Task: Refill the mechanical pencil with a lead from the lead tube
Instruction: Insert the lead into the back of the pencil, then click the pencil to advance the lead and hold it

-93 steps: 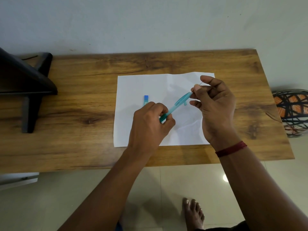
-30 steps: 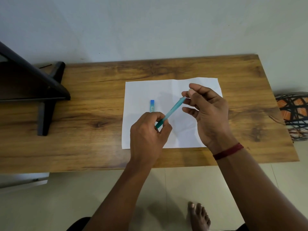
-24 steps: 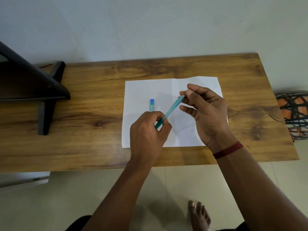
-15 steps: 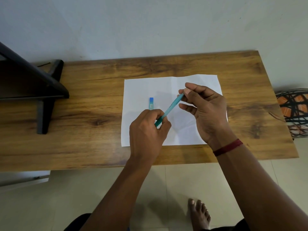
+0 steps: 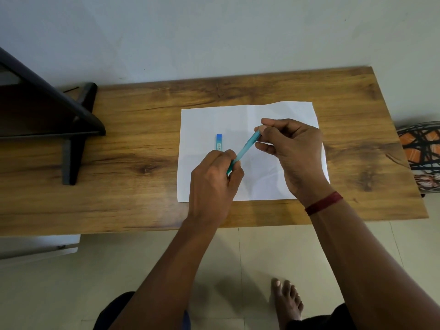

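Observation:
I hold a teal mechanical pencil (image 5: 245, 147) slanted above a white sheet of paper (image 5: 202, 122). My left hand (image 5: 213, 184) grips its lower end. My right hand (image 5: 290, 151) pinches its upper end between thumb and forefinger, hiding the tip of that end. Whether a lead is between those fingers cannot be told. The small blue lead tube (image 5: 219, 141) lies on the paper just left of the pencil, partly behind my left hand.
The paper lies on a wooden table (image 5: 133, 151) against a pale wall. A black stand (image 5: 71, 129) sits on the table's left part. A woven black and orange basket (image 5: 421, 151) stands off the right edge. My bare foot (image 5: 285, 303) is on the tiled floor.
My right hand's fingers have closed down onto the pencil's upper end, where earlier they held a thin lead just above it. The pencil's slant and my left hand's grip are unchanged.

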